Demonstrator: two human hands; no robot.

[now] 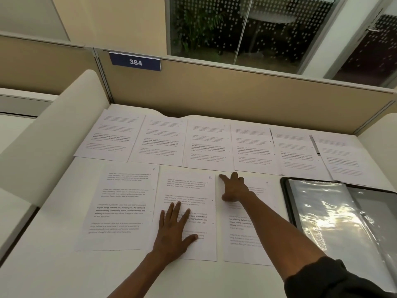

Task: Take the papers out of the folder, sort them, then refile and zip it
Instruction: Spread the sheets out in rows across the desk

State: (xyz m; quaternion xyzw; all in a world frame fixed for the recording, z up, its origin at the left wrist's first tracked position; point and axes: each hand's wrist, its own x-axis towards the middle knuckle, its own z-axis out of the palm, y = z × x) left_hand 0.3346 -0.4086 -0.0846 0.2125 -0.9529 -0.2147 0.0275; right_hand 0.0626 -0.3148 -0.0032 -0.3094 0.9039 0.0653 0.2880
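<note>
The papers lay spread face up on the bench (53,269) in two rows: a far row (206,145) of six sheets set edge to edge along the partition (236,93), and a near row of three, handwritten 7 (122,203), 8 (193,203) and 9 (257,237) in their top corners. Laid out singly like this, every number could be read at once, which looked to be the point of the sorting. The left hand (174,231) rested flat on sheet 8, fingers straight and spread, probably pinning it so it would not slide. The right hand (233,188) reached forward, fingers extended and pressing the upper left part of sheet 9, seemingly squaring it beside its neighbour; neither hand gripped anything. The folder (335,229) lay open to the right, its clear sleeves glaring, near sheet 9 and kept within reach for refiling. A placard reading 384 (135,61) hung on the partition.
</note>
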